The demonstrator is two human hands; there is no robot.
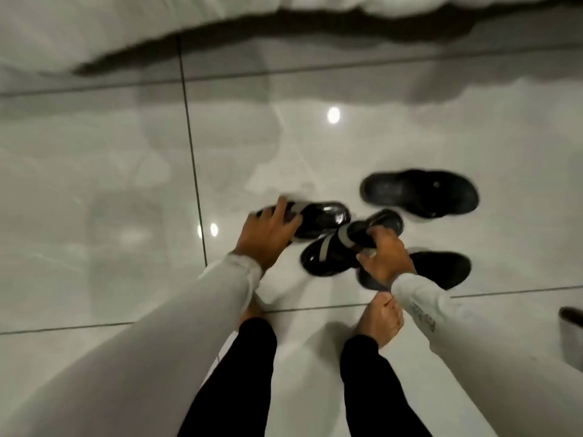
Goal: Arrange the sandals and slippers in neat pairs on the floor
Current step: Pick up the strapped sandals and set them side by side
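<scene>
Several black sandals lie on the glossy tiled floor (126, 171). My left hand (268, 236) grips a shiny black sandal with a grey strap (321, 217) at its heel end. My right hand (383, 257) holds the matching grey-strapped sandal (331, 253), which lies slanted just right of the first, toes nearly touching it. A matte black flip-flop (419, 193) rests further back on the right. Another matte black flip-flop (444, 268) lies partly hidden behind my right wrist.
White bedding (94, 29) hangs along the far edge with a dark gap under it. My bare feet (383, 320) stand just behind the sandals. A dark-rimmed object (572, 316) shows at the right edge. Open tile stretches to the left.
</scene>
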